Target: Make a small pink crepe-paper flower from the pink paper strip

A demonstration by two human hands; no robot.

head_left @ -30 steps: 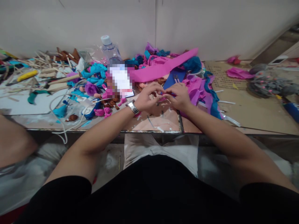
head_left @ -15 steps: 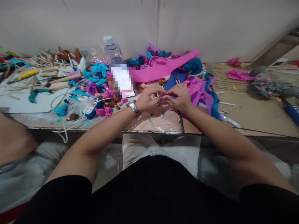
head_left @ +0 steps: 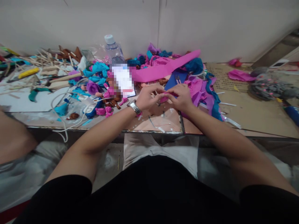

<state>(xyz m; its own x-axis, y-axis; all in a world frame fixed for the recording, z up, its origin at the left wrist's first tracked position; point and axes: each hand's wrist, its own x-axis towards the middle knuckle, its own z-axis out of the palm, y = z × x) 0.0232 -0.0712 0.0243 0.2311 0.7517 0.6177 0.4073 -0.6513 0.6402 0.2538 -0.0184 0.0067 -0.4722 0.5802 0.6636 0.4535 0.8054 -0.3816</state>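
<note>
My left hand and my right hand meet over the table, their fingertips pinching a small piece of pink crepe paper between them. Fingers cover part of the piece, so its full shape does not show. Just behind the hands lies a long pink paper strip above a dark blue sheet. Crumpled pink and purple paper rests right of my right hand. A phone with a lit, blurred screen stands left of my left hand.
A water bottle is at the back. Farther left are a white cable, wooden sticks and a yellow-handled tool. Cardboard covers the right side, with a grey bundle on it. Another person's arm is at the left edge.
My fingertips have shifted slightly around the pink paper, and more of it shows between them. The camera view has moved a little; other things stay in place.
</note>
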